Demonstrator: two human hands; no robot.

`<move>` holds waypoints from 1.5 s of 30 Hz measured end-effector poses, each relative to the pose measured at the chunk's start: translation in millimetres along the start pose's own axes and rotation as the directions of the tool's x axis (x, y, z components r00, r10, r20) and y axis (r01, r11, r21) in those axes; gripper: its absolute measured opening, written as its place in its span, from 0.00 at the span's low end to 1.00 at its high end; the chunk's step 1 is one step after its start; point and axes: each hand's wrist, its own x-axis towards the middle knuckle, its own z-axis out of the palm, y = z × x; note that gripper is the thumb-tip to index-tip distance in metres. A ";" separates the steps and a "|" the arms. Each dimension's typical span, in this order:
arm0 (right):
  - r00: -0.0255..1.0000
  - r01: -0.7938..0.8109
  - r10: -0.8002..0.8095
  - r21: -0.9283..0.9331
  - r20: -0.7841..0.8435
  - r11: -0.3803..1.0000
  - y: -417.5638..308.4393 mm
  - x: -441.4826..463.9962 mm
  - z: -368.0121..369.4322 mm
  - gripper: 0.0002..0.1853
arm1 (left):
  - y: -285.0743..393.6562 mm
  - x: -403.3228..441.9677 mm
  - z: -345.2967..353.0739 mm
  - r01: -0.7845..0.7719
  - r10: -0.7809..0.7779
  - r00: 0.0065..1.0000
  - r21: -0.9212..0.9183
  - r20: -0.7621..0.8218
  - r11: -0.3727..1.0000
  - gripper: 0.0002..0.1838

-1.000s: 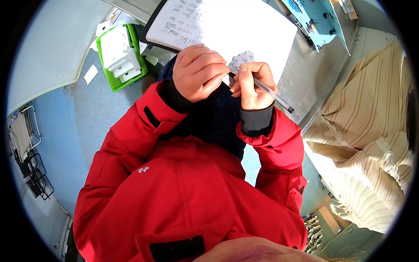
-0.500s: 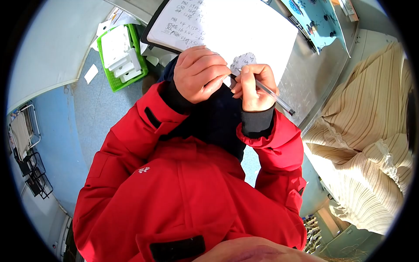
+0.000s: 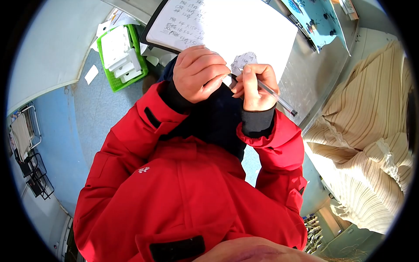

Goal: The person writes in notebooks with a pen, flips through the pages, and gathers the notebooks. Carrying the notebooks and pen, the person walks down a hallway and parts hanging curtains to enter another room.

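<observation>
My right hand [image 3: 257,87] is closed around a clear-barrelled pen [image 3: 277,97], its dark-capped end pointing down to the right. The pen's tip meets the open notebook [image 3: 244,26] at a greyish patch [image 3: 244,60] with handwriting; I cannot tell whether this patch is shadow or a separate scrap. My left hand [image 3: 198,74] lies at the notebook's lower edge, fingers curled and pressed together. Whatever it may hold is hidden. Handwritten lines of figures fill the notebook's left part, and strong light washes out the rest.
A green basket [image 3: 114,83] with white pieces stands on the blue floor to the left. The notebook lies on a metal tabletop [image 3: 301,74]. A blue patterned folder [image 3: 316,22] is at the upper right, striped cloth [image 3: 366,126] at the right, and a black wire rack [image 3: 38,177] far left.
My right hand and the pen have shifted very slightly to the right. The left hand stays almost still at the notebook's edge.
</observation>
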 end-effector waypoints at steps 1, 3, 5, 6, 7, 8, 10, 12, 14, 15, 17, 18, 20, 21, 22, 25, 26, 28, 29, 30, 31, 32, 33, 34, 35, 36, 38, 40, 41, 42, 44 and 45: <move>1.000 0.004 -0.004 -0.006 -0.002 1.000 0.7 -1.0 0.0 0.05 | -0.5 -0.1 -1.2 -0.001 0.001 1.000 -0.004 0.003 1.000 0.14; 1.000 0.011 -0.011 -0.015 -0.003 1.000 3.9 -1.3 -2.4 0.05 | -0.4 1.4 -3.2 0.001 -0.001 1.000 -0.005 0.015 1.000 0.14; 1.000 0.005 -0.004 -0.046 0.017 0.999 2.1 -0.1 -1.9 0.05 | 5.0 4.4 -5.2 0.006 -0.006 0.999 -0.010 0.038 1.000 0.14; 1.000 0.002 0.000 -0.061 0.025 0.998 1.2 0.0 -2.0 0.05 | 7.6 4.6 -5.4 0.014 -0.014 0.999 -0.002 0.046 1.000 0.14; 0.999 0.010 -0.007 -0.087 0.035 0.996 1.0 0.3 -2.7 0.05 | 9.6 5.0 -6.0 0.020 -0.021 0.998 0.008 0.052 1.000 0.14; 0.999 0.007 -0.004 -0.079 0.037 0.997 1.4 0.7 -3.1 0.05 | 10.2 6.1 -6.6 0.024 -0.025 0.998 0.020 0.057 1.000 0.14; 0.999 0.005 -0.003 -0.062 0.042 0.998 1.8 -0.3 -3.7 0.05 | 9.6 4.4 -4.4 0.017 -0.019 0.998 0.040 0.052 0.999 0.14; 0.999 -0.012 0.013 -0.042 0.029 0.999 0.6 -0.7 -3.0 0.05 | 8.8 3.5 -3.6 0.016 -0.018 0.999 0.057 0.047 0.998 0.14; 1.000 -0.010 0.011 -0.032 0.023 0.999 1.1 -0.7 -3.4 0.05 | 9.6 3.8 -3.3 0.020 -0.023 0.999 0.060 0.044 0.998 0.14; 0.999 -0.033 0.034 -0.037 0.028 0.999 -0.1 -0.3 -3.2 0.06 | 9.0 3.5 -2.8 0.015 -0.018 0.999 0.064 0.043 0.998 0.14; 0.999 -0.021 0.023 -0.043 0.047 0.999 0.8 0.4 -5.3 0.06 | 9.0 2.1 -1.4 0.019 -0.022 0.999 0.066 0.043 0.998 0.14; 0.998 -0.016 0.019 -0.046 0.060 0.999 1.1 0.3 -5.7 0.06 | 9.2 2.0 -1.6 0.023 -0.026 0.999 0.069 0.043 0.997 0.14; 1.000 -0.012 0.013 -0.034 0.019 0.999 0.7 -0.2 -4.0 0.06 | 10.0 7.5 -5.3 0.006 -0.008 0.999 0.052 0.035 0.999 0.14; 1.000 -0.013 0.013 -0.029 0.001 0.999 0.7 -0.7 -3.4 0.06 | 10.8 8.7 -6.5 0.001 -0.003 1.000 0.044 0.031 0.999 0.14; 1.000 -0.020 0.020 -0.046 0.013 0.999 0.4 -0.6 -3.6 0.06 | 11.1 7.9 -6.3 0.003 -0.004 1.000 0.053 0.026 0.999 0.14; 0.999 -0.024 0.026 -0.073 0.026 0.997 -0.6 0.7 -4.3 0.06 | 9.8 6.9 -4.1 0.002 -0.003 1.000 0.057 0.022 0.998 0.14; 1.000 -0.014 0.016 -0.067 0.023 0.998 0.2 0.5 -3.6 0.06 | 9.4 7.9 -4.7 0.001 -0.002 1.000 0.053 0.024 0.999 0.14; 0.999 -0.004 0.006 -0.065 0.041 0.998 2.1 -1.3 -4.5 0.06 | 10.6 5.7 -4.7 0.010 -0.011 1.000 0.051 0.024 0.999 0.13; 0.998 0.006 -0.002 -0.066 0.058 0.998 2.9 -0.4 -5.2 0.06 | 9.7 5.2 -3.7 0.010 -0.011 1.000 0.055 0.019 0.998 0.13; 0.997 0.018 -0.014 -0.064 0.075 0.998 2.8 0.0 -5.6 0.06 | 9.5 5.1 -3.3 0.007 -0.008 1.000 0.060 0.014 0.998 0.13; 0.998 0.012 -0.007 -0.067 0.065 0.998 1.9 -0.5 -5.1 0.06 | 9.8 5.1 -3.3 0.011 -0.012 1.000 0.060 0.007 0.998 0.13; 0.999 0.007 -0.004 -0.065 0.049 0.998 2.0 -0.5 -4.5 0.06 | 9.9 6.0 -3.9 0.011 -0.011 1.000 0.059 0.006 0.998 0.13; 0.999 0.002 0.000 -0.063 0.034 0.998 2.3 -0.8 -4.0 0.06 | 10.2 7.0 -4.8 0.011 -0.012 1.000 0.058 0.007 0.998 0.13; 1.000 -0.004 0.005 -0.060 0.017 0.998 2.6 -1.1 -4.0 0.06 | 10.6 7.3 -5.2 0.011 -0.011 1.000 0.056 0.008 0.998 0.13; 1.000 0.009 -0.007 -0.068 0.028 0.998 2.7 -1.0 -4.3 0.06 | 10.3 6.8 -4.7 0.010 -0.011 1.000 0.054 0.009 0.998 0.13; 0.999 0.021 -0.018 -0.077 0.038 0.997 2.6 -0.7 -5.0 0.06 | 9.7 6.2 -3.9 0.010 -0.010 1.000 0.051 0.010 0.999 0.13; 0.999 0.026 -0.024 -0.067 0.036 0.997 2.3 -0.9 -4.9 0.06 | 9.3 6.2 -4.0 0.008 -0.008 1.000 0.047 0.008 0.999 0.14; 1.000 0.011 -0.011 -0.034 0.012 0.999 2.0 -1.4 -4.9 0.06 | 9.7 7.3 -4.3 0.007 -0.007 1.000 0.044 0.004 0.999 0.14; 1.000 0.011 -0.010 -0.048 0.020 0.999 2.0 -1.1 -5.1 0.06 | 10.0 7.6 -4.6 0.008 -0.008 1.000 0.046 0.006 0.999 0.14; 1.000 0.011 -0.009 -0.061 0.027 0.998 2.0 -0.8 -5.6 0.06 | 10.3 7.9 -4.8 0.009 -0.009 1.000 0.047 0.008 0.999 0.14; 0.999 0.012 -0.009 -0.079 0.038 0.997 2.2 -0.7 -5.7 0.06 | 10.4 7.5 -5.0 0.011 -0.011 1.000 0.051 0.010 0.999 0.14; 0.999 0.012 -0.009 -0.082 0.041 0.997 2.4 -0.8 -5.5 0.06 | 10.4 6.8 -4.6 0.012 -0.013 1.000 0.053 0.010 0.998 0.14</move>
